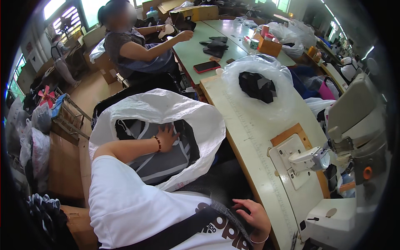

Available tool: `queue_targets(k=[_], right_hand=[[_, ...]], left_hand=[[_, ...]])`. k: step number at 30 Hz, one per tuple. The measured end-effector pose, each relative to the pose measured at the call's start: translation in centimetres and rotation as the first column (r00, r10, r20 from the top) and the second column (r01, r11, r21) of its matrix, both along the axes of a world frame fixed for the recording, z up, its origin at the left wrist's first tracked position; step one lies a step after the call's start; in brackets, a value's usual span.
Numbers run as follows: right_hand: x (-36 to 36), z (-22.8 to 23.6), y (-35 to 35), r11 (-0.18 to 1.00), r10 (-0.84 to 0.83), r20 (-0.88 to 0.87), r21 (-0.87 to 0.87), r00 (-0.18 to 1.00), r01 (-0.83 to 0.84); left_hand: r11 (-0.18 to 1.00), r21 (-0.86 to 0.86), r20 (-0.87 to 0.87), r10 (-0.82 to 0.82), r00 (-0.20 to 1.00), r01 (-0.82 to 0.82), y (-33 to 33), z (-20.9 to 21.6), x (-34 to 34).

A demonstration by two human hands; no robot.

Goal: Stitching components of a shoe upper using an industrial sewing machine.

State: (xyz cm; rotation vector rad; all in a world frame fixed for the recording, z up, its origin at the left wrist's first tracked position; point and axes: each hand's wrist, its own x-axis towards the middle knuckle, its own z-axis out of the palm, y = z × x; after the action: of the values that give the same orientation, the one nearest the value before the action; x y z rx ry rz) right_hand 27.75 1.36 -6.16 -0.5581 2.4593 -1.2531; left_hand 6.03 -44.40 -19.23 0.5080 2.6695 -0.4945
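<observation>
My left hand [168, 139] reaches into a large white woven sack [210, 125] on my left. Its fingers are spread flat on grey fabric pieces [160, 160] with pale edging, which lie among black material inside the sack. A beaded bracelet [157, 143] circles that wrist. My right hand [255, 214] is low in front of me, beside the near edge of the sewing table [246, 146]. Its fingers are slightly bent and apart, with nothing seen between them. Dark grey cloth [227, 212] lies next to it at my lap.
A sewing machine [310, 160] stands at the right of the table. Farther along lies a clear plastic bag [279, 79] with black pieces [258, 86]. Across from me a co-worker [133, 50] handles a pale piece at a green table [196, 54], where a red-edged phone [207, 66] lies.
</observation>
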Motion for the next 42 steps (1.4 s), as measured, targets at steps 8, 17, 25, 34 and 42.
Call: queue_targets(k=[8, 17, 25, 34, 42], right_hand=[[0.7, -0.8, 1.2, 0.999, 0.005, 0.016, -0.053, 1.000, -0.004], [-0.7, 0.1, 0.0, 0.952, -0.062, 0.069, -0.296, 0.996, 0.080], [-1.0, -4.8, -0.4, 0.743, -0.034, 0.029, -0.667, 0.999, 0.045], [3.4, -9.5, 4.0, 0.027, -0.535, 0.166, -0.977, 0.828, 0.213], [6.1, 0.6, 6.1, -0.336, -0.836, 0.483, -0.826, 0.261, 0.452]], left_hand=[[0.949, 0.286, 0.213, -0.197, 0.957, 0.132, -0.1, 14.1, -5.6], [0.662, 0.747, 0.332, -0.293, 0.896, -0.060, 3.8, 35.0, -2.0], [0.060, 0.911, -0.147, -0.877, 0.457, 0.407, 12.3, 36.7, 1.1], [-0.246, 0.969, -0.248, -0.944, 0.220, 0.037, 26.2, 27.8, 2.7], [0.101, 0.961, 0.103, -0.995, -0.004, -0.256, 34.6, 19.4, 4.0]])
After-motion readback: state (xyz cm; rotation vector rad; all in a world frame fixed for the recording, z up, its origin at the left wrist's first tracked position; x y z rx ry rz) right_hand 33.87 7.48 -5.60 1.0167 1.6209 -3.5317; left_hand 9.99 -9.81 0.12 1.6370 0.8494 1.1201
